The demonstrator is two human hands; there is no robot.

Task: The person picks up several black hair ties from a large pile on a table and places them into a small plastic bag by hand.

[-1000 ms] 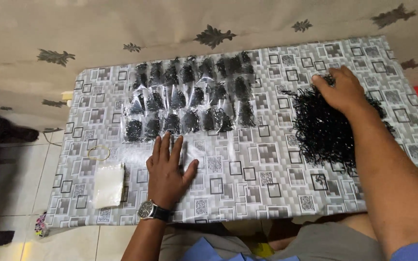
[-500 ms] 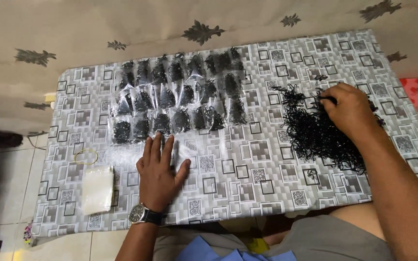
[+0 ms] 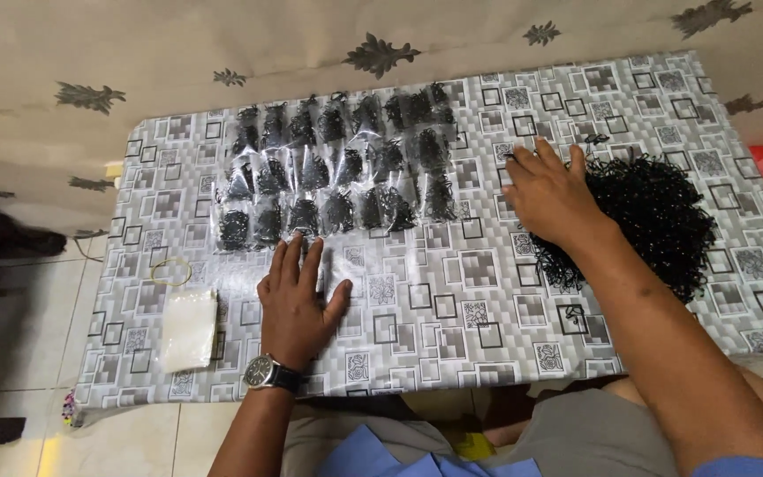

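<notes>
Left hand (image 3: 298, 296): flat, palm down on the table (image 3: 452, 300), fingers spread and extended. It grips nothing. A wristwatch (image 3: 268, 373) sits on the wrist. The fingertips lie just below the lowest row of bags (image 3: 337, 163).

Right hand (image 3: 551, 196): open, palm down, fingers spread. It rests on the left edge of the pile (image 3: 651, 216), with the fingertips on bare table just beyond the pile. No item is visibly pinched; whether anything lies under the palm cannot be told.

Pile: a loose, roughly round mound of small black pieces, tangled and glossy. Individual pieces are too small to identify. It lies on the right part of the table, under and to the right of the right hand, well apart from the left hand.

Bags: small clear packets, each holding a clump of the same black material. They are laid in three overlapping rows at the upper centre of the table, between the two hands and beyond the left one.

Other items: a stack of empty clear bags (image 3: 189, 329) lies to the left of the left hand. A thin ring (image 3: 170, 271) lies just above that stack.
</notes>
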